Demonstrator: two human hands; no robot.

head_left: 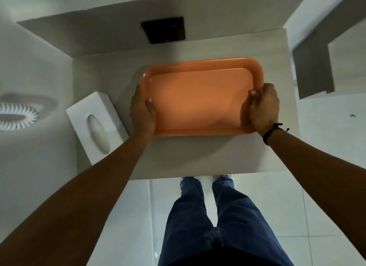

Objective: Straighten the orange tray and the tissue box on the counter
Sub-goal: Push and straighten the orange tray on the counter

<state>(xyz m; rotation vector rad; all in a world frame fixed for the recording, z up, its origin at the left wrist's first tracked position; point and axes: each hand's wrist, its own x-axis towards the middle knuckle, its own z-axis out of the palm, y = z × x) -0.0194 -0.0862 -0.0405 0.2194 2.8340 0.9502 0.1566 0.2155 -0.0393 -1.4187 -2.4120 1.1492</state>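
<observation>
An empty orange tray lies on the pale counter, turned slightly so its right side sits farther back. My left hand grips its left rim, thumb inside. My right hand grips the right rim, thumb inside too. A white tissue box with an oval slot lies to the left of the tray, angled, its near end beside my left forearm.
A black square plate is on the wall behind the counter. A white ribbed round fixture sits at the far left. A grey wall block stands right of the counter. The counter's front edge is near my legs.
</observation>
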